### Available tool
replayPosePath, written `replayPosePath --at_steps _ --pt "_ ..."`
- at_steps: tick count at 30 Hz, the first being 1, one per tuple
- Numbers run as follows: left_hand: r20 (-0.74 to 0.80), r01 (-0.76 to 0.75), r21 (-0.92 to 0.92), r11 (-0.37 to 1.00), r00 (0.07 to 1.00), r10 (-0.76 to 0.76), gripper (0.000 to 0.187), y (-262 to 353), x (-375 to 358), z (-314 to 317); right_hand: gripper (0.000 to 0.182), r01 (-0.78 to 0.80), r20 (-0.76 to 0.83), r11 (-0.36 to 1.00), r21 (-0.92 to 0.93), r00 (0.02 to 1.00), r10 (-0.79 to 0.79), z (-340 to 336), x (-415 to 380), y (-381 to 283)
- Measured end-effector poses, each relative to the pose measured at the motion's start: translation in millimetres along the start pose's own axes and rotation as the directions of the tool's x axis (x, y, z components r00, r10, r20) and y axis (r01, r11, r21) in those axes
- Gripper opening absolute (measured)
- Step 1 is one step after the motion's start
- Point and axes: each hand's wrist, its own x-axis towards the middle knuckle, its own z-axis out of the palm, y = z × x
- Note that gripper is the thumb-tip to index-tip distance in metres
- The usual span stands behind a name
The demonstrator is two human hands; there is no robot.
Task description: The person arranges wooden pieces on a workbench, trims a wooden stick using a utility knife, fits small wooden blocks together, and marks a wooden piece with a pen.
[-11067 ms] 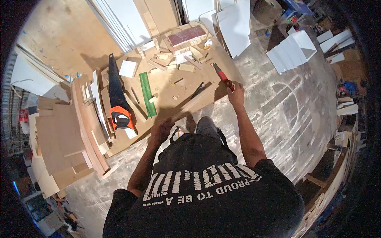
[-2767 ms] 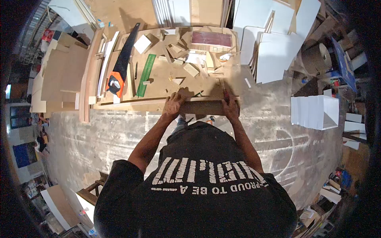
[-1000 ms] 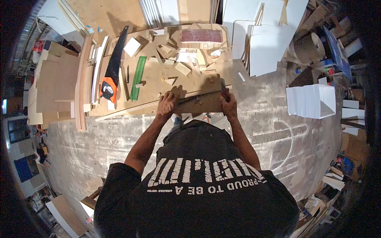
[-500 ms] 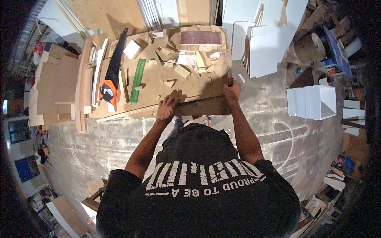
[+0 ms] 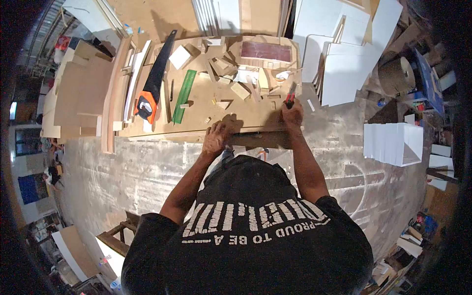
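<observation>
My left hand [image 5: 216, 137] lies at the table's front edge with its fingers stretched forward and slightly bent, nothing visible in them. At the table's right front corner, my right hand [image 5: 293, 114] is closed around a red-and-black hand tool [image 5: 290, 101] whose narrow tip points away from me; its exact kind is too small to make out. Between my hands, the wooden table [image 5: 196, 115] is in shadow along its front. Small wood offcuts [image 5: 241, 90] are scattered beyond my hands. A green strip [image 5: 184, 97] and a handsaw [image 5: 154, 83] with an orange-and-black handle rest on the left half.
A dark red rectangular piece [image 5: 266, 51] lies at the table's back right. Long boards [image 5: 114, 98] flank the left side. White panels [image 5: 344, 69] lean behind on the right, and a stack of white box-like pieces [image 5: 393, 142] stands on the concrete floor [image 5: 339, 167].
The view has shifted, so the table appears farther right. My right hand has moved slightly left relative to the table, and more of the red-and-black tool shows. My left hand's fingers look closer together.
</observation>
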Motion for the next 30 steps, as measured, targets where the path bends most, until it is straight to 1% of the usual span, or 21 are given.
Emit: replayPosePath --at_steps 2,3,4,6,8,9,10,11,12,14,15,17,18,21,23,24,25,26,28,29,30 --pt "-0.030 0.066 -0.047 0.997 0.997 -0.068 0.047 -7 -4 -8 0.046 0.037 0.012 0.997 0.063 0.999 -0.038 -31 -8 -17" --pt "-0.160 0.095 -0.081 0.992 0.981 -0.107 0.042 -12 -5 -4 0.045 0.059 0.019 0.994 0.094 0.998 -0.061 -44 -15 -25" --pt "-0.196 0.127 -0.196 0.972 0.967 -0.165 0.038 -23 0 -2 0.045 0.077 0.035 0.994 0.081 0.996 -0.080 -45 -20 -20" --pt "-0.211 0.188 -0.301 0.935 0.943 -0.258 0.029 -46 14 -3 0.045 0.120 0.059 0.991 0.055 0.991 -0.124 -50 -25 -14" --pt "-0.249 0.219 -0.520 0.825 0.886 -0.392 0.022 -54 45 -28 0.044 0.113 0.119 0.990 0.090 0.985 -0.123 -69 -40 -35" --pt "-0.280 0.268 -0.563 0.782 0.828 -0.485 0.025 -72 65 -16 0.044 0.106 0.146 0.989 0.106 0.982 -0.121 -77 -48 -45" --pt "-0.245 0.291 -0.583 0.759 0.827 -0.506 0.031 -82 84 -24 0.043 0.115 0.172 0.988 0.101 0.976 -0.131 -77 -53 -47" --pt "-0.255 0.323 -0.582 0.747 0.799 -0.544 0.033 -100 103 -17 0.042 0.121 0.194 0.988 0.095 0.971 -0.138 -74 -59 -47" --pt "-0.235 0.336 -0.574 0.747 0.806 -0.544 0.036 -112 123 -18 0.041 0.123 0.216 0.989 0.087 0.967 -0.139 -72 -66 -47" --pt "-0.189 0.362 -0.556 0.749 0.822 -0.537 0.043 -134 160 -22 0.040 0.319 0.055 0.944 0.080 0.944 -0.324 -54 -87 -36" --pt "-0.186 0.336 -0.462 0.821 0.868 -0.460 0.050 -146 175 -25 0.039 0.411 -0.022 0.910 0.059 0.911 -0.411 -50 -96 -34" --pt "-0.159 0.252 -0.270 0.929 0.940 -0.302 0.068 -164 200 -30 0.038 0.193 0.032 0.974 0.122 0.980 -0.199 -50 -113 -41" --pt "-0.108 0.266 -0.260 0.928 0.947 -0.302 0.077 -167 211 -36 0.038 0.080 0.062 0.986 0.150 0.994 -0.090 -49 -119 -45" --pt "0.036 0.293 -0.217 0.931 0.955 -0.293 0.108 -167 235 -55 0.038 0.005 -0.015 0.986 0.169 1.000 -0.002 -46 -139 -51" --pt "0.140 0.243 -0.262 0.934 0.967 -0.212 0.108 -170 243 -61 0.037 -0.056 -0.054 0.980 0.190 0.996 0.068 -42 -153 -55" --pt "0.190 0.222 -0.286 0.932 0.967 -0.172 0.108 -171 246 -62 0.037 -0.074 -0.060 0.984 0.160 0.995 0.084 -38 -158 -53" --pt "0.127 0.148 -0.277 0.950 0.985 -0.116 0.107 -177 249 -49 0.037 -0.091 -0.063 0.988 0.128 0.993 0.099 -35 -164 -51" --pt "0.124 0.162 -0.281 0.946 0.983 -0.132 0.107 -179 248 -43 0.037 -0.104 -0.063 0.990 0.097 0.992 0.111 -32 -169 -48" --pt "0.113 0.194 -0.284 0.939 0.979 -0.168 0.107 -171 243 -57 0.036 -0.165 -0.024 0.975 0.150 0.985 0.170 -29 -169 -64" --pt "0.090 0.175 -0.276 0.945 0.984 -0.156 0.105 -173 245 -51 0.036 -0.195 -0.006 0.965 0.176 0.980 0.199 -27 -169 -72" --pt "0.066 0.158 -0.269 0.950 0.987 -0.145 0.102 -175 247 -41 0.037 -0.176 0.007 0.970 0.168 0.984 0.177 -27 -166 -83"
